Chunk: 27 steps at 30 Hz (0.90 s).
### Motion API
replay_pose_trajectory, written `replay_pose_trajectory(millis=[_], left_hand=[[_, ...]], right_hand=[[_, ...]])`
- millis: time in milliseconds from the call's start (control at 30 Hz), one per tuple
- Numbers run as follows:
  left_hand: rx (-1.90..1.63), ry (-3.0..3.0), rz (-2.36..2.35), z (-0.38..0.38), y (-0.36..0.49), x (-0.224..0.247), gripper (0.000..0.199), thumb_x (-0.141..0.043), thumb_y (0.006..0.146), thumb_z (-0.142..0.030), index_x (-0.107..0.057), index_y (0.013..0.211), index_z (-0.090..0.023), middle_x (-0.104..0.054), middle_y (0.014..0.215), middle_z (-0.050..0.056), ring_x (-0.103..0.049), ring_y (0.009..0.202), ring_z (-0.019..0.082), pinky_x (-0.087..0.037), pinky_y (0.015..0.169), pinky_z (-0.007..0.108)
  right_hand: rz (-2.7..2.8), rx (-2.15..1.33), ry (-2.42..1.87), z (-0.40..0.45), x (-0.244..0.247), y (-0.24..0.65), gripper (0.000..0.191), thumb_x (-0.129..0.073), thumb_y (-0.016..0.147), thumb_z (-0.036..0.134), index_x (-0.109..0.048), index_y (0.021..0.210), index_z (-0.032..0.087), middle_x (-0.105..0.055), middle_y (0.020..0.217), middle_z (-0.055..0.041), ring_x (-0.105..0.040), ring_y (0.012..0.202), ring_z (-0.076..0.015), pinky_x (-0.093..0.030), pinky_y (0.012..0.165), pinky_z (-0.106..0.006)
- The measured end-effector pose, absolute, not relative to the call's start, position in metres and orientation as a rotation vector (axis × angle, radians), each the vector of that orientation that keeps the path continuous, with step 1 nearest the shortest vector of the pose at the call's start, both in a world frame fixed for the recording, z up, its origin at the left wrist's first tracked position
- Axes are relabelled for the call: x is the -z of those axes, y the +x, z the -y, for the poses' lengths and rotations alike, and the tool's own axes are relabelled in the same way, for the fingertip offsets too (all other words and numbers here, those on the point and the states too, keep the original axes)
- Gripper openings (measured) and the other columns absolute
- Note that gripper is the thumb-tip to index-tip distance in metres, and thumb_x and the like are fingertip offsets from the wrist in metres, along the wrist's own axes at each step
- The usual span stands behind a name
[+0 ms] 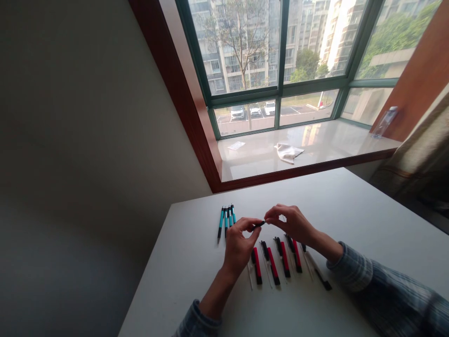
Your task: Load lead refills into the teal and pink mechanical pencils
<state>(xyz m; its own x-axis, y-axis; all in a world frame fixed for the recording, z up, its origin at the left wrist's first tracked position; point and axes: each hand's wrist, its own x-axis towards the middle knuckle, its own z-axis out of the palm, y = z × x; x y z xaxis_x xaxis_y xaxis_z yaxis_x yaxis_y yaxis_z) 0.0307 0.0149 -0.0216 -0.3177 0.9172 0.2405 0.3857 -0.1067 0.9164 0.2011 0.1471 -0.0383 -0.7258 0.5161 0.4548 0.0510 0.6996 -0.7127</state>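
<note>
Left hand point(240, 245) and right hand point(289, 224) are both raised over the matte white tabletop point(196, 281). Small black pen part point(259, 224), slim and tapered, is held between them, off the surface. Left grip clamped on it, thumb and index. Right grip together at its other end, fingertips on it.

Far left of hands: 4 teal-and-black pens point(226, 220), slim barrels, close together. Near the hands, in a row: 4 red-and-black pen barrels point(272, 267), smooth plastic, black piece at each far end. Thin pale rods point(249, 276) lie alongside; exact count unclear. Right of the row: 1 slim black-and-white pen body point(317, 271).

Beyond the tabletop: glossy window sill point(315, 150), 1 crumpled cloth point(288, 152), 1 paper slip point(236, 145), 1 clear plastic bottle point(385, 122).
</note>
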Motion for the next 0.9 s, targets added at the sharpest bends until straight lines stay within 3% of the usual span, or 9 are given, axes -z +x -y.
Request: replay_pose_trajectory(millis=[267, 467, 700, 833, 900], left_hand=[[-1.424, 1.116, -1.492, -0.017, 0.029, 0.02, 0.024, -0.078, 0.083, -0.033, -0.081, 0.104, -0.022, -0.079, 0.107, 0.009, -0.075, 0.099, 0.028, -0.06, 0.092, 0.044], [-1.45, 1.329, -1.599, -0.016, 0.031, 0.02, 0.019, -0.076, 0.084, -0.031, -0.081, 0.101, -0.024, -0.079, 0.101, 0.007, -0.074, 0.095, 0.026, -0.061, 0.089, 0.043], [-1.467, 1.409, -1.643, -0.015, 0.037, 0.025, 0.018, -0.072, 0.088, -0.029, -0.08, 0.104, -0.024, -0.078, 0.103, 0.007, -0.072, 0.098, 0.026, -0.06, 0.091, 0.044], [-1.469, 1.366, -1.612, -0.015, 0.035, 0.028, 0.021, -0.072, 0.09, -0.031, -0.078, 0.108, -0.023, -0.077, 0.107, 0.008, -0.073, 0.102, 0.026, -0.06, 0.093, 0.044], [-1.468, 1.366, -1.597, -0.015, 0.035, 0.029, 0.021, -0.072, 0.09, -0.03, -0.077, 0.108, -0.022, -0.077, 0.108, 0.008, -0.073, 0.103, 0.026, -0.06, 0.094, 0.045]], right_hand=[[2.173, -0.933, -0.396, -0.144, 0.033, 0.203, 0.023, -0.061, 0.1, 0.043, -0.075, 0.101, 0.025, -0.075, 0.091, -0.006, -0.072, 0.08, -0.02, -0.059, 0.075, -0.035], [2.195, -0.93, -0.439, -0.146, 0.038, 0.202, 0.028, -0.062, 0.099, 0.049, -0.075, 0.098, 0.024, -0.076, 0.087, -0.0053, -0.071, 0.076, -0.0198, -0.057, 0.07, -0.033], [2.346, -1.0, -0.449, -0.148, 0.035, 0.204, 0.042, -0.046, 0.105, 0.051, -0.071, 0.09, 0.021, -0.074, 0.078, -0.0031, -0.069, 0.067, -0.0168, -0.052, 0.064, -0.028], [2.337, -1.036, -0.418, -0.149, 0.03, 0.206, 0.03, -0.055, 0.102, 0.048, -0.069, 0.105, 0.022, -0.075, 0.09, -0.0042, -0.068, 0.074, -0.0175, -0.054, 0.068, -0.029], [2.347, -1.023, -0.393, -0.148, 0.029, 0.206, 0.027, -0.057, 0.101, 0.046, -0.068, 0.101, 0.021, -0.074, 0.087, -0.0035, -0.066, 0.073, -0.0169, -0.053, 0.067, -0.029]])
